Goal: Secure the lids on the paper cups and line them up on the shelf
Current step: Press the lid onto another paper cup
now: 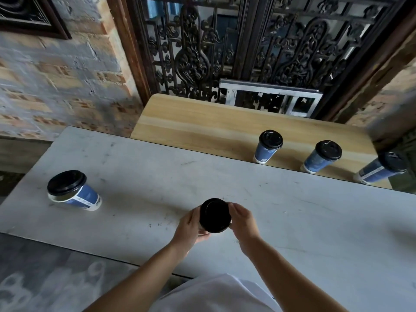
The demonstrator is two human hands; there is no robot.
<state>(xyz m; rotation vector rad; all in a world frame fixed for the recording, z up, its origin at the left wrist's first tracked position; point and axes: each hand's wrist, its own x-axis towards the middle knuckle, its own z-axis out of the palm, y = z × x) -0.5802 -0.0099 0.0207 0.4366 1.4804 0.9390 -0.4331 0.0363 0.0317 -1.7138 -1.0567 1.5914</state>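
A paper cup with a black lid [215, 215] stands on the grey table [292, 210], seen from straight above. My left hand [191, 226] wraps its left side and my right hand [243, 221] holds its right side at the lid's rim. Another blue cup [74, 192] stands at the table's left with a black lid sitting on top, tilted. Three lidded blue cups [267, 147] [322, 156] [382, 168] stand in a row on the wooden shelf [202, 127] behind the table.
Behind the shelf is a dark ornate metal grille [258, 46] with a small grey metal frame [270, 97] at its foot. A brick wall [56, 82] lies to the left. A blurred shape [396, 122] sits at the far right edge.
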